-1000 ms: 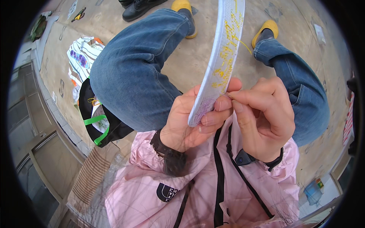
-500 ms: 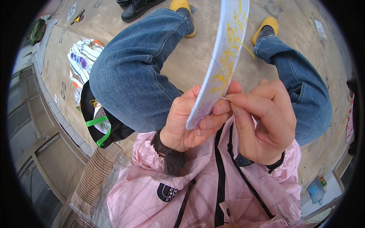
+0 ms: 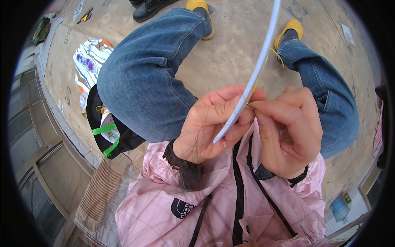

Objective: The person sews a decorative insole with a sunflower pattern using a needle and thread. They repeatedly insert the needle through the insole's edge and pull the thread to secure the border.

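My left hand (image 3: 199,125) grips a pale, stiff embroidered insole (image 3: 262,57), turned nearly edge-on, so its stitched face is mostly hidden. Its thin white-blue rim curves upward out of view, and some yellow stitching shows along the right side. My right hand (image 3: 292,129) is closed in a pinch of thumb and forefinger on a small needle (image 3: 249,106), close against the insole's right side. A loose yellow thread (image 3: 277,57) hangs off the insole higher up, near the right shoe.
Left of my knee lie a black bag (image 3: 95,109) with green handles and a striped cloth (image 3: 82,53) with a purple-flowered piece. Yellow-handled scissors (image 3: 85,16) and black shoes (image 3: 150,10) rest on the floor farther off. A ribbed brown textile (image 3: 101,191) lies at lower left.
The insole has turned from showing its yellow and purple embroidered face to nearly edge-on, its upper end shifting right. Both hands keep their grips and stay close together.
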### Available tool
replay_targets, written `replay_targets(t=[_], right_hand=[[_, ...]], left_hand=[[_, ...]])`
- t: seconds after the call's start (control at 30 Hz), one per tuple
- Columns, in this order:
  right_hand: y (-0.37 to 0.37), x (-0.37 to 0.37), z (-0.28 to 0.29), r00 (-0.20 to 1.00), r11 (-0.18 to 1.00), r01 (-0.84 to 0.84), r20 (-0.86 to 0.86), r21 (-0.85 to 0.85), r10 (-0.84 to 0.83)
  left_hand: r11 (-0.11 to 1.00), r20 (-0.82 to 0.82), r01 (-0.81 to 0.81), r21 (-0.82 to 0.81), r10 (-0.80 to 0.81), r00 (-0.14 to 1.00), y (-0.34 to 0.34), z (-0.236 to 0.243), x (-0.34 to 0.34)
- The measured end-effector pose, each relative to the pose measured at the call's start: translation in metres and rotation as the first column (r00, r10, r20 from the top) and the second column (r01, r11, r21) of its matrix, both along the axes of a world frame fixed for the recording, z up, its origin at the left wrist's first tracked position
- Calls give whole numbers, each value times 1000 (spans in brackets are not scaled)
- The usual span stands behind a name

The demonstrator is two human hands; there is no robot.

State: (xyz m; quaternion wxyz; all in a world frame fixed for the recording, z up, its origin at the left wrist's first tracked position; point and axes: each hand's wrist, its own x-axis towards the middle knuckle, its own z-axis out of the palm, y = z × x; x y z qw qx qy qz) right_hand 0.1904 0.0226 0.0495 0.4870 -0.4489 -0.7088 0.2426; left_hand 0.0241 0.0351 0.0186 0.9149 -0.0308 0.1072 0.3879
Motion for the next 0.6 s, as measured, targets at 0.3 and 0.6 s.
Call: replay_targets(t=[0.3, 0.6], right_hand=[[-3, 0, -15, 963, 975, -2, -263, -223, -58], [-6, -1, -19, 923, 950, -59, -378, -308, -65]], left_hand=[[893, -594, -124, 432, 385, 706, -7, 22, 8], [889, -586, -150, 432, 403, 703, -9, 28, 8]])
